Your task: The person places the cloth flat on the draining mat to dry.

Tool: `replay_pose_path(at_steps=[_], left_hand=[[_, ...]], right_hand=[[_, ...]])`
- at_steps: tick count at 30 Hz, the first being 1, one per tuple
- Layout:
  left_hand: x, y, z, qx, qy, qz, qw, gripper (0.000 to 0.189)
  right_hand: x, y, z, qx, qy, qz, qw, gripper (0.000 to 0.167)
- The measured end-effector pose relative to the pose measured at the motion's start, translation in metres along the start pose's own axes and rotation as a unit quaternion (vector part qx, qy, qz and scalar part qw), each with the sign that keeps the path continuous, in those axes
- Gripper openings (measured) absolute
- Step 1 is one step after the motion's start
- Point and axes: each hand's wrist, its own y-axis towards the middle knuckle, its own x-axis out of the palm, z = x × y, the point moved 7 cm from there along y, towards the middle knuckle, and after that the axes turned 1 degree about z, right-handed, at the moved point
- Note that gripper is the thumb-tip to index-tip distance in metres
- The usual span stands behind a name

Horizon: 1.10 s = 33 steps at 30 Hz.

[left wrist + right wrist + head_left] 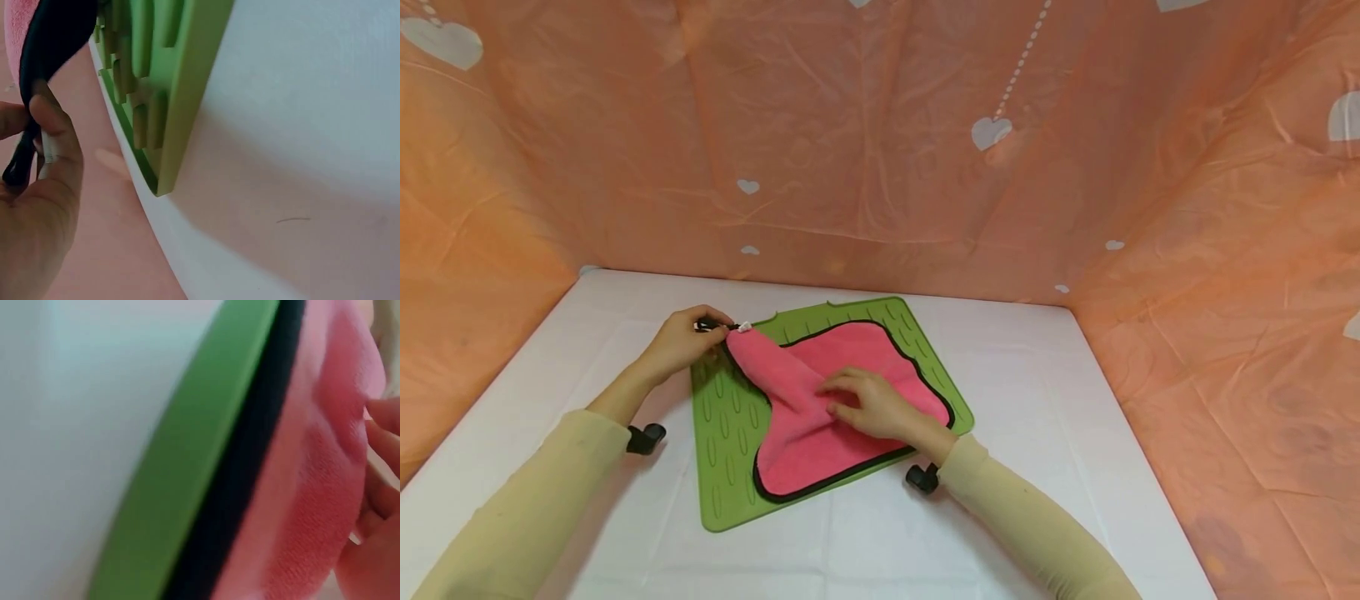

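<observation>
A pink cloth (857, 354) with black edging lies over a ribbed green mat (726, 492). Its far left corner is lifted, and my left hand (679, 340) pinches it. A black loop (19, 162) and a small white tag (744, 327) show at that corner. In the left wrist view, thumb and fingers close on the black edging (59, 34). My right hand (880, 410) rests on the middle of the cloth with bent, loosely parted fingers. The right wrist view has its fingertips (381, 415) touching the pink fabric, where folds run toward the lifted corner.
The mat lies at a slant on a white-covered table (1015, 392). Orange curtains (865, 167) with white hearts stand behind and at both sides. A black wrist-camera mount (646, 439) hangs below the left wrist, and another black mount (922, 478) is under the right.
</observation>
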Motion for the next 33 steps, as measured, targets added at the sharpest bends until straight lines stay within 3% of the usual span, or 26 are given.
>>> replay_pose_path(at_steps=[6, 11, 17, 24, 33], left_hand=[[0.005, -0.001, -0.006, -0.008, 0.024, 0.005, 0.9997, 0.03], [0.007, -0.007, -0.005, 0.03, 0.057, 0.034, 0.9973, 0.039], [0.012, -0.024, -0.002, 0.052, 0.083, 0.048, 0.994, 0.051], [0.008, -0.047, -0.004, 0.037, 0.133, 0.073, 0.9878, 0.054], [0.013, -0.069, 0.004, 0.037, 0.183, 0.074, 0.9796, 0.04]], right_hand=[[-0.013, 0.004, 0.007, 0.008, 0.038, -0.005, 0.9993, 0.034], [-0.045, 0.008, 0.028, 0.035, 0.056, 0.053, 0.9964, 0.034], [-0.079, 0.005, 0.066, 0.075, 0.017, 0.12, 0.9897, 0.03], [-0.09, 0.004, 0.101, 0.115, -0.011, 0.107, 0.9876, 0.031], [-0.087, 0.014, 0.116, 0.125, -0.047, 0.069, 0.9887, 0.034]])
